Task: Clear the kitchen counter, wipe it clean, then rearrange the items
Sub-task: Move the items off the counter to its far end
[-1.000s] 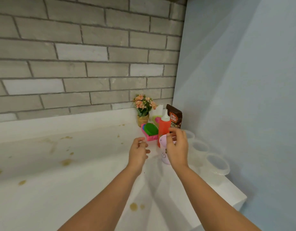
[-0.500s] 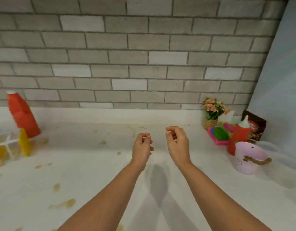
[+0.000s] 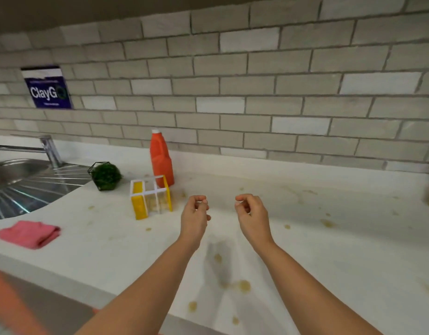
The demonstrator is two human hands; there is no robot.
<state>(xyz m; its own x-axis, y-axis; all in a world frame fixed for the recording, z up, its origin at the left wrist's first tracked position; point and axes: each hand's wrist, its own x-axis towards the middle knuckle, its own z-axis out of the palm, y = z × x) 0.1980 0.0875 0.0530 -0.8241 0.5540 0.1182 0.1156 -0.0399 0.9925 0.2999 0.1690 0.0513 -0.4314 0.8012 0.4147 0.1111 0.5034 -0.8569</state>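
Both hands hover over the middle of the desk [image 3: 329, 238], side by side and apart, touching nothing. The left hand [image 3: 195, 216] and the right hand [image 3: 251, 213] each have loosely curled fingers, thumb tip near the fingertips, and hold nothing. The clearing step looks to be in hand: three things stand on the left part of the desk. The bottle [image 3: 161, 160] is upright at the back edge against the wall, the rack [image 3: 150, 197] is just in front of it, and the plant [image 3: 106, 176] sits beside the sink [image 3: 20, 180]. The cloth [image 3: 30, 233] lies folded near the front edge, left of the hands and well apart from them. Brown stains [image 3: 242, 285] dot the desk from the back edge to the front, so wiping seems not yet begun. The next move probably calls for a reach leftward to the rack, the nearest thing to the left hand. It should be gripped by its frame and lifted level, since its contents are too blurred to make out and might spill. After that the bottle and plant need moving before the cloth is picked up.
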